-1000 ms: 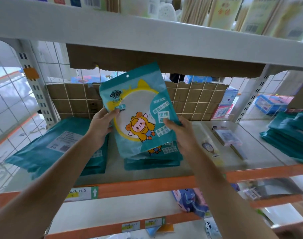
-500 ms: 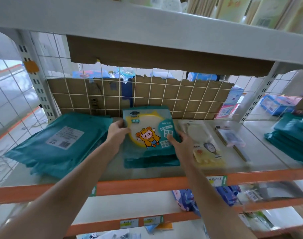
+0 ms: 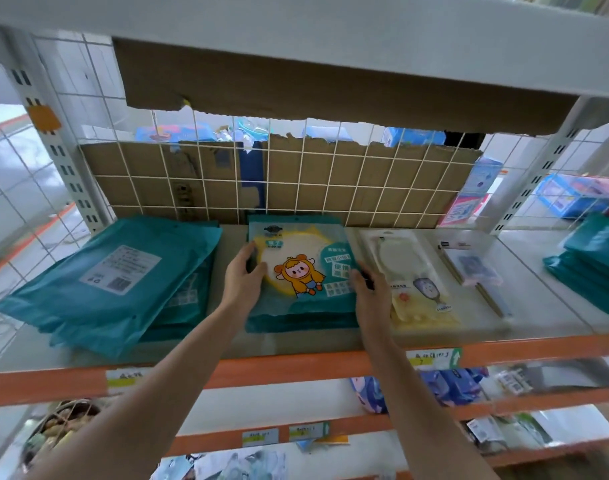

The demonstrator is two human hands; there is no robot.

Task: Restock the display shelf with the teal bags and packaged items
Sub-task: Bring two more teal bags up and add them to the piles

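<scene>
Squarely between them, the left hand [image 3: 242, 276] and right hand [image 3: 369, 289] grip the teal bag [image 3: 305, 252] atop the middle stack [image 3: 296, 322].

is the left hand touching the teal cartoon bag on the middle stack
Touching. The head view shows the left hand gripping the left edge of the cartoon bag, with its thumb lying over the bag's front.

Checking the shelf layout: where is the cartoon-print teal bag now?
Head view, centre: the cartoon bag tops the middle stack on the shelf, between the left hand and right hand, teal bag pile to its left, clear package to its right.
</scene>
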